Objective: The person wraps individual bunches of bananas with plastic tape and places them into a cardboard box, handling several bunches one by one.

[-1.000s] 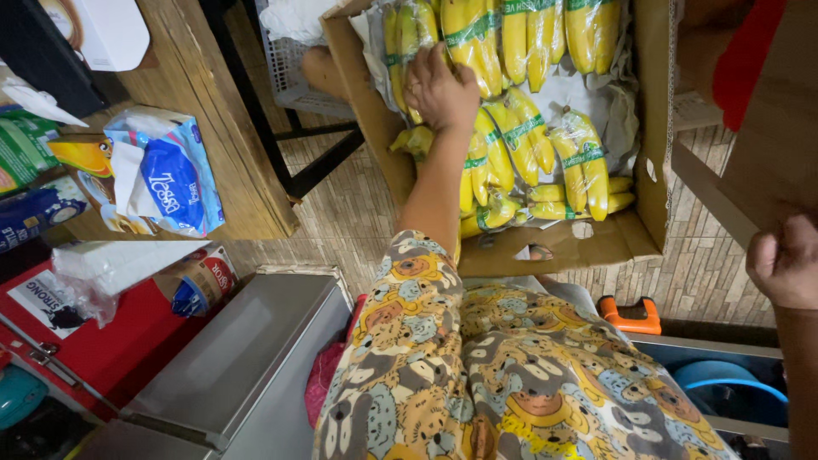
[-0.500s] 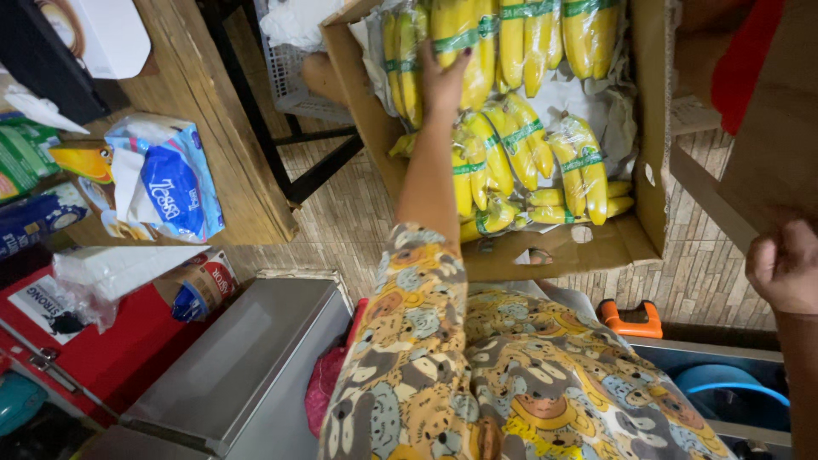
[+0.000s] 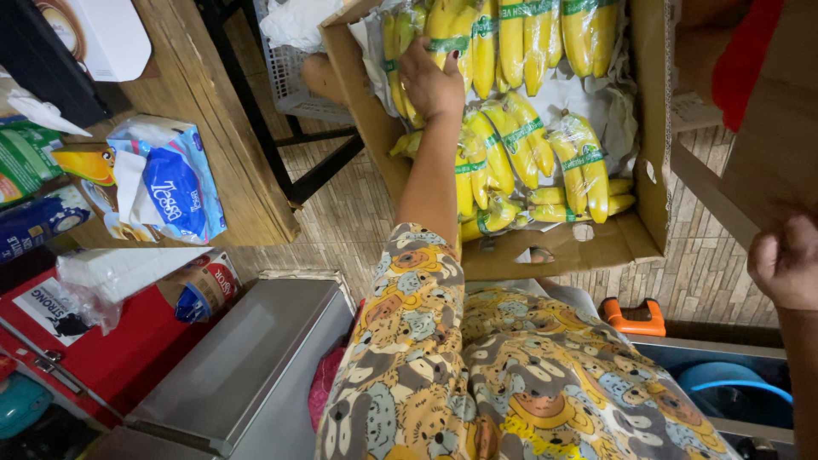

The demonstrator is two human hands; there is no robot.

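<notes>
I see left hand (image 3: 433, 83) stretched into cardboard box (image 3: 366, 94), fingers curled over bagged banana bunch (image 3: 407, 64) by box's left wall; firm grasp or mere touch, cannot tell. More bagged bananas (image 3: 520, 136) fill box. Right hand (image 3: 784, 260) at frame edge, loosely fisted, holding nothing visible. Tissue pack (image 3: 166, 183) on wooden table (image 3: 204, 94).

Looks like a small grocery shop or stockroom: under the left hand (image 3: 433, 85) sits a big cardboard box (image 3: 562, 247) of bagged bananas (image 3: 520, 136), and off to that hand's left, a wooden counter (image 3: 204, 102) crowded with tissue packs (image 3: 166, 183) and packaged goods (image 3: 25, 158).
</notes>
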